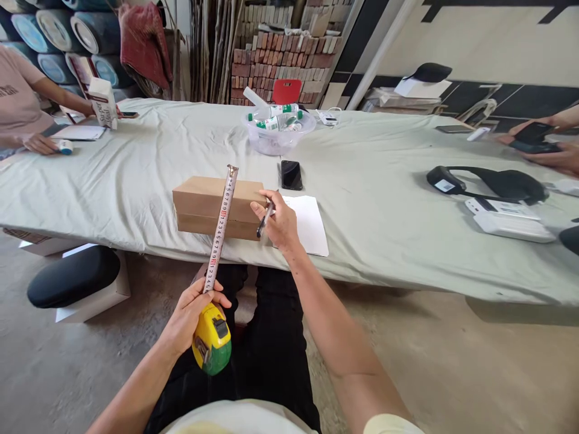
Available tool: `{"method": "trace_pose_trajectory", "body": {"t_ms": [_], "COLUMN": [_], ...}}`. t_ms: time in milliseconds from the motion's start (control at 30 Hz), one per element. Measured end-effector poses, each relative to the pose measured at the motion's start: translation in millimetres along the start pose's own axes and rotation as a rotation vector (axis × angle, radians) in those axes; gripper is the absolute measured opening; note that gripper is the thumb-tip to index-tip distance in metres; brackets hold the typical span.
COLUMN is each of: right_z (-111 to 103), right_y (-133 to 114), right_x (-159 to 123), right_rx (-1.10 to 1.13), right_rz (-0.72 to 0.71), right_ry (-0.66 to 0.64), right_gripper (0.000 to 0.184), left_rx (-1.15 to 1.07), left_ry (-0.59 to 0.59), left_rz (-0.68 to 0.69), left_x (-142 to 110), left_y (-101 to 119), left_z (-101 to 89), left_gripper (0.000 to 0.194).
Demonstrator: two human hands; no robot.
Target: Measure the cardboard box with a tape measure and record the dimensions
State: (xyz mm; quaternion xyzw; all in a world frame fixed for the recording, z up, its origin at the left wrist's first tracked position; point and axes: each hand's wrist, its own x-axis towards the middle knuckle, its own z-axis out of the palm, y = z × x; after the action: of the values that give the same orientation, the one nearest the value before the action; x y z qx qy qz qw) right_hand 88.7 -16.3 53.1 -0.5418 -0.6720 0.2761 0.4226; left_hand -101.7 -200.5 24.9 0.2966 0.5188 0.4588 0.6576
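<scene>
My left hand [196, 307] is closed on the blade of a yellow and green tape measure [212, 340], just above its case, over my lap. The extended blade slants up and away, its hooked end over the top of a brown cardboard box [194, 205] near the table's front edge. My right hand [281, 223] is by the box's right end, with a dark pen [266, 220] held between thumb and fingers. Its fingertips are at the box's upper right corner; whether they press on it I cannot tell. White paper [310, 226] lies partly beneath that hand.
A black phone [291, 175] and a plastic basin [271, 141] of bottles stand beyond the box. Black headgear [488, 181] and white devices [509, 218] lie at right. Co-workers' hands [40, 143] are at both sides. A box with a black pad [75, 277] sits on the floor.
</scene>
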Motion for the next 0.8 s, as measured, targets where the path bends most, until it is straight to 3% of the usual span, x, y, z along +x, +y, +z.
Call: {"method": "trace_pose_trajectory", "body": {"t_ms": [133, 333, 800], "right_z": [-7, -3, 2], "right_y": [-15, -11, -9], "right_x": [19, 39, 44], "right_rx": [-0.078, -0.105, -0.148], "right_rz": [0.056, 0.024, -0.001], "right_ry": [-0.023, 0.007, 0.031], "right_gripper": [0.058, 0.061, 0.061], "left_rx": [-0.007, -0.071, -0.017], "left_ry": [0.012, 0.006, 0.076], "left_rz": [-0.026, -0.047, 0.020], "left_x": [1, 3, 15], "left_y": [3, -6, -23], "left_z": [6.1, 15.2, 22.5], "left_gripper": [0.031, 0.033, 0.031]}}
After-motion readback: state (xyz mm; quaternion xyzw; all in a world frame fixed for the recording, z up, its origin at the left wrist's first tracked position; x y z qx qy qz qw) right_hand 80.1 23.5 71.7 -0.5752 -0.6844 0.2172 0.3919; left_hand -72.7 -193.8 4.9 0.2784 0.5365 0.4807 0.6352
